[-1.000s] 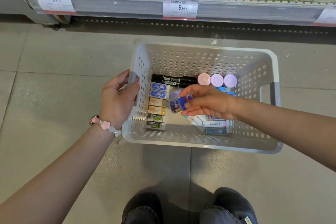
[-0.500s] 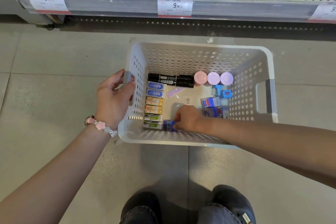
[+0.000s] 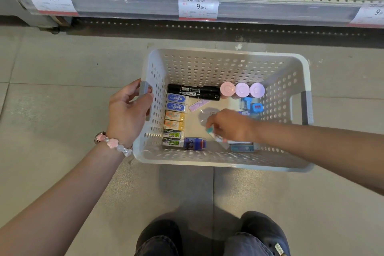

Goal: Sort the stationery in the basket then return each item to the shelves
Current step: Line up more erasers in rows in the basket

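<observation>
Right grip [image 3: 227, 125] pinches a small pack near basket [image 3: 218, 64] front wall; left grip [image 3: 128, 110] curled round handle. Sorting step still; next needs lifting pack w/o disturbing eraser row [image 3: 175, 119].

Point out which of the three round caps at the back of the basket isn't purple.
The leftmost cap, beside the black markers: it is pink, while the other two are purple.

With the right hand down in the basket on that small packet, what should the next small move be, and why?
Probably lift the small teal-tipped packet clear and lay it with its like. The right hand pinches it over the loose items along the near wall, while the erasers already sit in a tidy column on the left. The left hand steadies the basket by its handle.
</observation>
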{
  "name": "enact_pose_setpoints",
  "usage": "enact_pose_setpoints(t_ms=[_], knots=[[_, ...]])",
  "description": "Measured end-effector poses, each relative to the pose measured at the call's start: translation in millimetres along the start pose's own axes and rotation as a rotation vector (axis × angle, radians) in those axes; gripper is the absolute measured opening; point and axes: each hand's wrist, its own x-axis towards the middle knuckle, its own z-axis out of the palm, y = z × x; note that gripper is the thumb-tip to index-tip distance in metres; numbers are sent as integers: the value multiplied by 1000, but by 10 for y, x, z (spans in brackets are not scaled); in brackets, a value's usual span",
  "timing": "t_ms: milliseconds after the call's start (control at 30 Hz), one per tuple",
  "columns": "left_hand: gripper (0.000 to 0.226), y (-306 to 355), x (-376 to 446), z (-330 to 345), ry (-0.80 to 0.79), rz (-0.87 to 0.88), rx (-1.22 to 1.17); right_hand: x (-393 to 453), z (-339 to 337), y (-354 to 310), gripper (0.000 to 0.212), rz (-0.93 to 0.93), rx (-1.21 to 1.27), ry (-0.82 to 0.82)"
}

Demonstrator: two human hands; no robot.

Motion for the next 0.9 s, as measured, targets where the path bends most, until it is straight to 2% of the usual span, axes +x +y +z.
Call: enact_pose_setpoints(t_ms=[67, 133, 233, 333, 433, 533, 600, 633, 700, 800, 900], knots=[[22, -4, 8, 0, 7, -10, -8, -62, -92, 121, 29, -12, -432, 17], [23, -6, 6, 5, 11, -17, -11, -126, -98, 169, 26, -16, -715, -35], [24, -10, 2, 9, 12, -23, -11, -166, -12, 161, 32, -69, -848, -88], [23, -14, 8, 9, 13, -25, -12, -130, 40, 139, 33, -132, -897, -60], [22, -14, 16, 4, 12, -17, -9, -71, 36, 138, 35, -87, -883, -59], [23, -15, 17, 4, 5, 2, -4, -54, -11, 153, 38, -31, -752, -62], [24, -13, 15, 7, 3, 7, -5, -69, -68, 142, 33, -7, -580, 15], [24, -9, 15, 5, 2, 12, -5, -74, -105, 131, 31, 1, -434, 67], [24, -3, 10, 4, -6, 19, 0, -52, -160, 104, 29, 19, 28, 102], [25, 8, -5, 13, -8, 11, -10, 4, -139, 50, 26, 11, 675, 15], [26, -6, 0, 11, -1, 1, -26, 82, -59, 30, 17, 30, 903, -35]])
